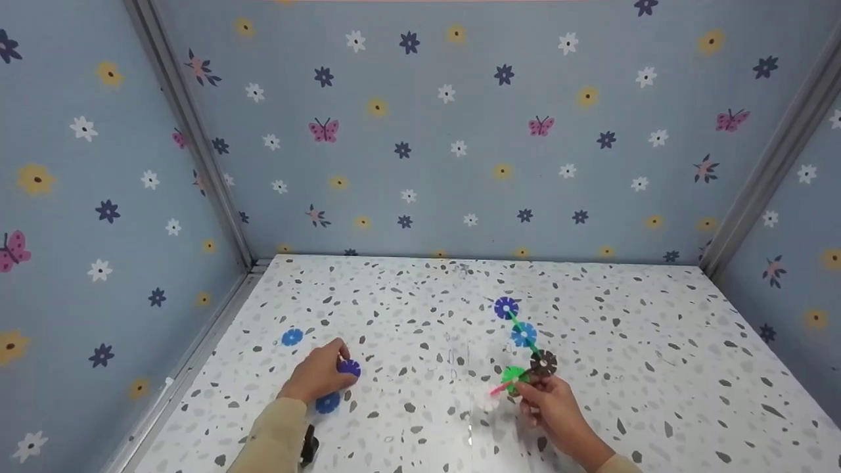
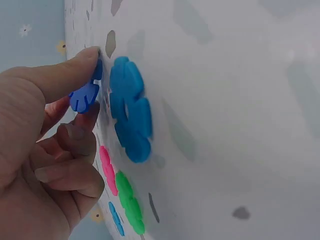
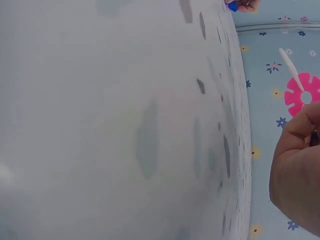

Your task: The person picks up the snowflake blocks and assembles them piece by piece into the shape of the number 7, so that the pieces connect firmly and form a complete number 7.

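My left hand point(image 1: 320, 373) pinches a dark blue notched disc point(image 1: 350, 368) between thumb and fingers, low over the table. Close beside that hand a blue snowflake disc point(image 2: 131, 110) lies flat. A pink disc point(image 2: 108, 170) and a green disc point(image 2: 129, 202) lie side by side below it in the left wrist view; in the head view the hand hides them. My right hand point(image 1: 552, 408) grips a chain of interlocked discs by its near end. Along the chain are a purple disc point(image 1: 506, 308), a light blue disc point(image 1: 523, 334), a brown disc point(image 1: 543, 362) and a pink disc point(image 3: 300, 95).
A loose light blue disc point(image 1: 292, 337) lies left of the left hand. The speckled white table point(image 1: 420, 295) is bordered by flower-patterned panels point(image 1: 427, 131) at the back and both sides. Metal posts point(image 1: 190, 125) stand at the corners.
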Available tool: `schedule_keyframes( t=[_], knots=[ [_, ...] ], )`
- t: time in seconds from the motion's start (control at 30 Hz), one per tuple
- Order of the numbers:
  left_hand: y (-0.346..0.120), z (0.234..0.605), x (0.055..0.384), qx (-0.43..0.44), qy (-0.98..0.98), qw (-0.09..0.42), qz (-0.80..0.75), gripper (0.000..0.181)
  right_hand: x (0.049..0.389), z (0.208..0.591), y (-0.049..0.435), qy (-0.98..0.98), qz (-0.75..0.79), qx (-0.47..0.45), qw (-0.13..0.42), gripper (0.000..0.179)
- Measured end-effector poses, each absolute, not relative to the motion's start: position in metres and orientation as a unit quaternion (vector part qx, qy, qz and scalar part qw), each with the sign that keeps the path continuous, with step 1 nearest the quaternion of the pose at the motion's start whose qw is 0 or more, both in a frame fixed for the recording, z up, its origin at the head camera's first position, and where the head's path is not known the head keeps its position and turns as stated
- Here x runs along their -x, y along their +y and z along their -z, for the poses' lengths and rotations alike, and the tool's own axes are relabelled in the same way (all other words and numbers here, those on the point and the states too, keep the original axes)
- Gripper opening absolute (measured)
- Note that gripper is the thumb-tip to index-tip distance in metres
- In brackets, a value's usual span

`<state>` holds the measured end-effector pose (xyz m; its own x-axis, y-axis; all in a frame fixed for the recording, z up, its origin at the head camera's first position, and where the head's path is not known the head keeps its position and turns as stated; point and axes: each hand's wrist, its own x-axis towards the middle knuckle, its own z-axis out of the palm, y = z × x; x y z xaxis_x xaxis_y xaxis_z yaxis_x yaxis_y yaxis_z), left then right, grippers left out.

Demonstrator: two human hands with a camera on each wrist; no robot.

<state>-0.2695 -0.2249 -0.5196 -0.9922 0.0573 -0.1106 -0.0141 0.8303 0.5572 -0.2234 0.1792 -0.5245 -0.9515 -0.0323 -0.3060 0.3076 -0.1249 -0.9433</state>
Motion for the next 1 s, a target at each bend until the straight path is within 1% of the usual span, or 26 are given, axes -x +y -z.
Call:
schedule_keyframes(
  t=[0.27, 0.5, 0.63, 0.77, 1.0],
  knots=[
    [-0.208, 0.526, 0.264, -0.049, 0.94, 0.017, -0.338, 0.027, 0.224, 0.525, 0.177, 0.65, 0.744, -0.11, 0.11, 0.018],
    [-0.182, 0.523, 0.258, -0.082, 0.902, 0.03, -0.424, 0.014, 0.223, 0.524, 0.175, 0.65, 0.743, -0.119, 0.103, 0.02],
    [-0.165, 0.522, 0.253, -0.114, 0.882, 0.02, -0.456, 0.012, 0.224, 0.524, 0.174, 0.646, 0.748, -0.113, 0.105, 0.021],
    [-0.149, 0.52, 0.248, -0.149, 0.872, -0.005, -0.467, 0.014, 0.225, 0.523, 0.172, 0.65, 0.743, -0.122, 0.103, 0.019],
    [-0.124, 0.521, 0.24, -0.174, 0.857, -0.031, -0.485, 0.013, 0.227, 0.521, 0.169, 0.647, 0.744, -0.138, 0.093, 0.018]
  ],
)
